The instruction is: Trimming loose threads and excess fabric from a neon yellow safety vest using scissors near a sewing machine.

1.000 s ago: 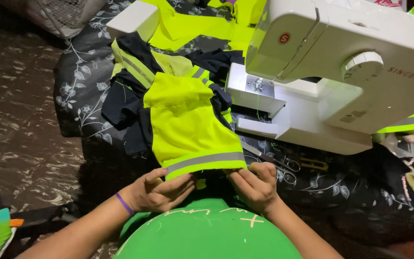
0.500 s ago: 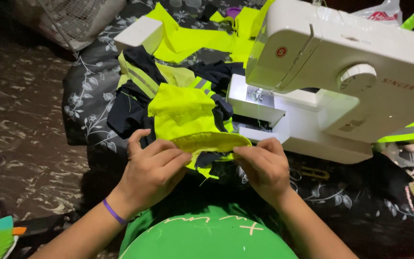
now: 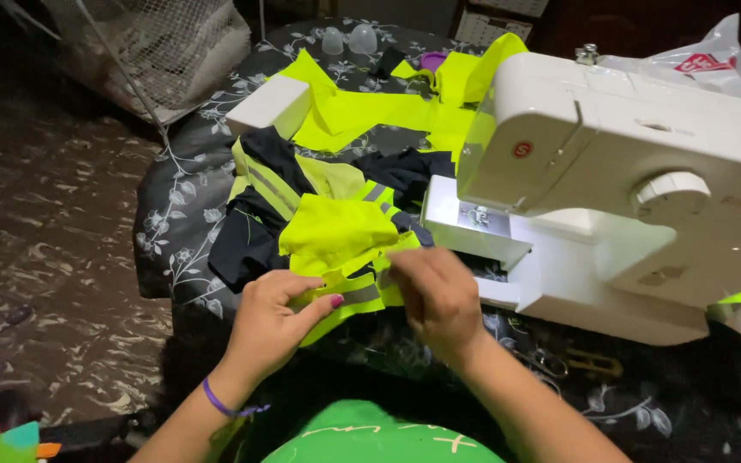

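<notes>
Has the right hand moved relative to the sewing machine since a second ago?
Yes. The right hand has moved up toward the sewing machine base, holding the neon fabric.

Neon-yellow fabric piece with grey reflective strip, crumpled on the dark floral cloth

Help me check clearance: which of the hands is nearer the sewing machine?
Right. The right hand pinches the neon fabric piece just beside the sewing machine base; the left hand holds the fabric's other end, farther away.
</notes>
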